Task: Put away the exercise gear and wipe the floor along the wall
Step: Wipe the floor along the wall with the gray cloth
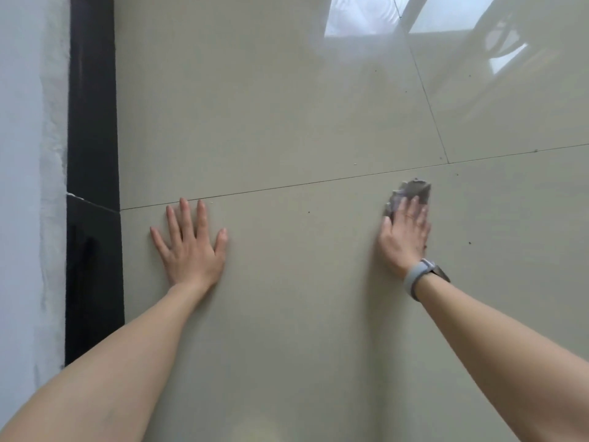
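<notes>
Grey cloth (411,194) under right grip (403,237)

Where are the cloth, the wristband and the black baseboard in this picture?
cloth (411,191): head view, on the grey bunched part showing past the right fingertips.
wristband (416,277): head view, on the grey strap across the right wrist.
black baseboard (92,122): head view, on its dark face beside the wall.

Floor (287,122): my left hand (191,247) lies flat on it, near the skirting board (92,122) that runs along the wall (28,154) at far left. Well apart to the right, my right hand (406,234) presses on a cloth (411,191), just before a tile joint (287,186); wristband (417,277) behind that hand.
</notes>
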Available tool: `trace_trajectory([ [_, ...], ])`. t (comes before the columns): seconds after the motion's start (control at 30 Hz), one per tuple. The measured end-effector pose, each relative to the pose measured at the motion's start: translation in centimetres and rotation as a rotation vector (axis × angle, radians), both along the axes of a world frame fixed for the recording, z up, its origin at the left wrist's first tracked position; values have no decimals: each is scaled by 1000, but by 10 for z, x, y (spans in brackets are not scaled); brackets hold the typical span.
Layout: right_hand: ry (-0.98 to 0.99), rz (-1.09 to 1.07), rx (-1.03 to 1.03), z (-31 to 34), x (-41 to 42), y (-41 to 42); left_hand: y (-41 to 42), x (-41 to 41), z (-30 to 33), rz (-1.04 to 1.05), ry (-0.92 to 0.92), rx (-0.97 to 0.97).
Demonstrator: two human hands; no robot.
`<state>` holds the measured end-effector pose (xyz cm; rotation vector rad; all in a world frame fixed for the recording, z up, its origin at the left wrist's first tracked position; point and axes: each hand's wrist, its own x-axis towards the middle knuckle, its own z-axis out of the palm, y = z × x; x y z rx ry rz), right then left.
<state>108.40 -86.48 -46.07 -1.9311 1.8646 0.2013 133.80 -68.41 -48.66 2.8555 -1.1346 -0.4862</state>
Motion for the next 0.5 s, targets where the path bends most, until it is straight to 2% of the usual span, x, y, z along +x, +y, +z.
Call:
trace_trajectory([
  [0.17, -259, 776, -11, -9, 115, 81, 0, 2, -3, 175, 33, -235],
  [0.27, -256, 959, 0, -9, 117, 69, 1, 4, -8, 165, -3, -254],
  [0.33, -215, 862, -37, -10, 96, 35, 1, 4, -10, 161, -16, -245],
  [0.37, -169, 722, -45, -10, 81, 13, 1, 3, -11, 159, -17, -240],
  [0.5, -10, -42, -37, 0, 37, -59, 0, 3, -12, 159, -26, -249],
])
